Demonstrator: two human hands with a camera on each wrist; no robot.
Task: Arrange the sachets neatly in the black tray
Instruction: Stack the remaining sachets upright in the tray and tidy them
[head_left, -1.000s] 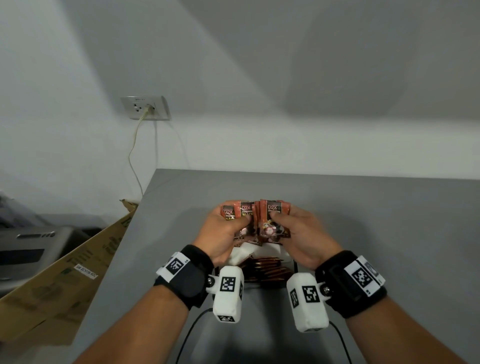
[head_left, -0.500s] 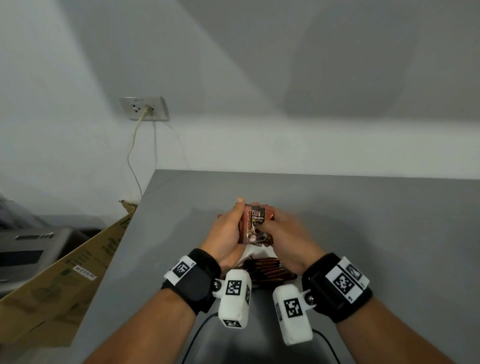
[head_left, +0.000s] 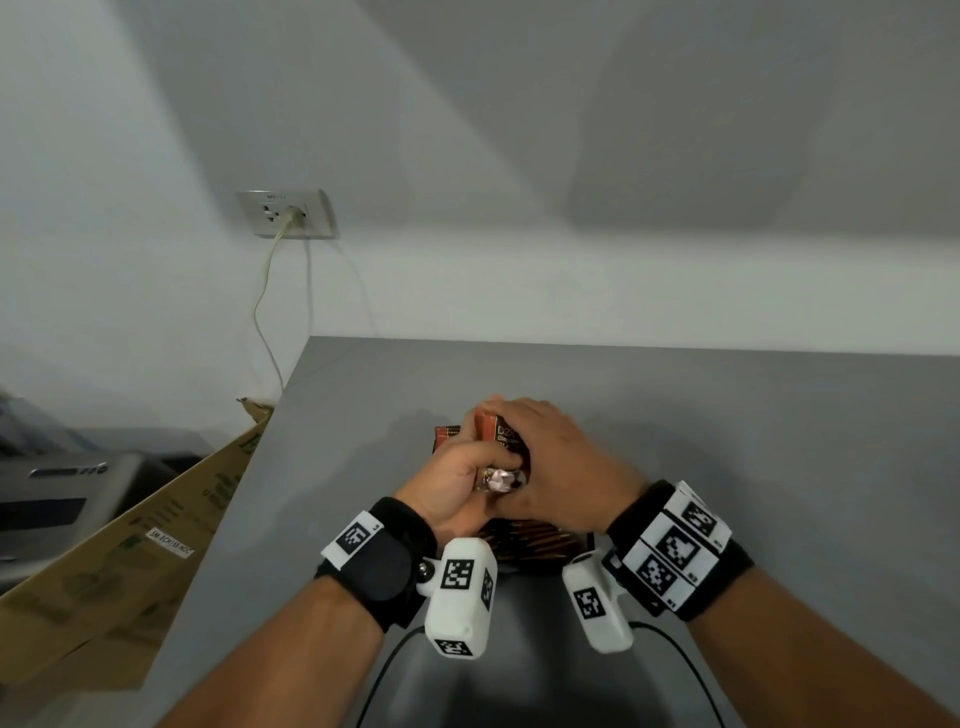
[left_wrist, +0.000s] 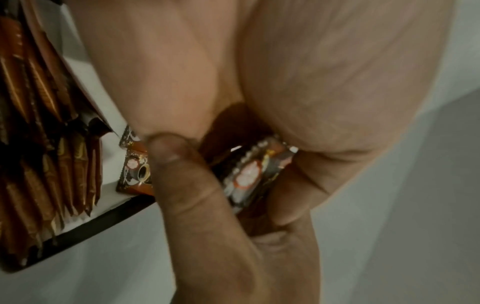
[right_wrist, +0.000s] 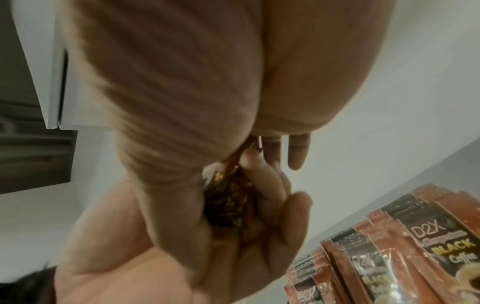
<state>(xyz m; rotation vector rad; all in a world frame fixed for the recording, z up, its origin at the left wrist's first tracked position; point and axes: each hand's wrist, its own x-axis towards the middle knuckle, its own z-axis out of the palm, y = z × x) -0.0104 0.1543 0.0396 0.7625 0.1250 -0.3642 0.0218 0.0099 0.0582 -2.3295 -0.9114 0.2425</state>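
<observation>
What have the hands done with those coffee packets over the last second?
The left hand and right hand drew together, merging two side-by-side bunches into one stack of sachets that both grip, the right now covering it. The sachets in the black tray, table and cardboard box stayed put.

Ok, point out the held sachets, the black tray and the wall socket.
held sachets (head_left: 505, 437): head view, printed front of the bundle.
black tray (left_wrist: 85, 227): left wrist view, dark rim.
wall socket (head_left: 285, 213): head view, faceplate middle.
</observation>
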